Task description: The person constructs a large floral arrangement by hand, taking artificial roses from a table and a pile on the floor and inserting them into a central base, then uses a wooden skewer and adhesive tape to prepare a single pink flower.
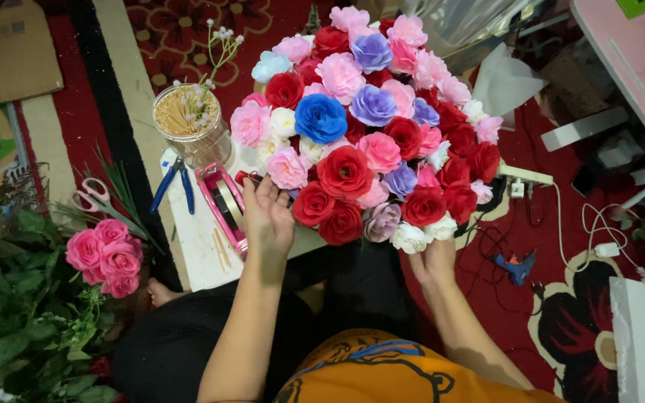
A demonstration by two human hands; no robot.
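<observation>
Both hands are up against the big flower bouquet [371, 123], one on each side of its lower edge. My left hand [269, 216] lies open, fingers spread upward against the blooms at about eight o'clock on the dome, touching a pink rose and a red one; it presses rather than clasps. My right hand [433, 261] sits under the rim at about five o'clock, with its fingers tucked beneath the white and lilac flowers, so I cannot tell whether they are curled round anything below.

From my hands the bouquet spreads toward twelve o'clock, a wide round mound of red, pink, purple, white and blue roses, with one bright blue rose [320, 118] near its middle. It has no real long axis from up here; it reads as a rough circle, a little taller than wide. Both hands are in contact, the left higher on the face, the right lower under the edge.

Just beside my left hand, at nine o'clock, a pink tape dispenser [223, 203] lies on a white board [195, 254]. Beyond it lie blue-handled pliers [175, 183] and a clear jar of wooden sticks [188, 119]. Farther out at nine o'clock are pink-handled scissors [92, 194], a small cluster of pink roses [110, 257] and green foliage [24, 336]. At four o'clock from my right hand a blue glue gun [516, 265] rests on the red carpet [546, 224]
</observation>
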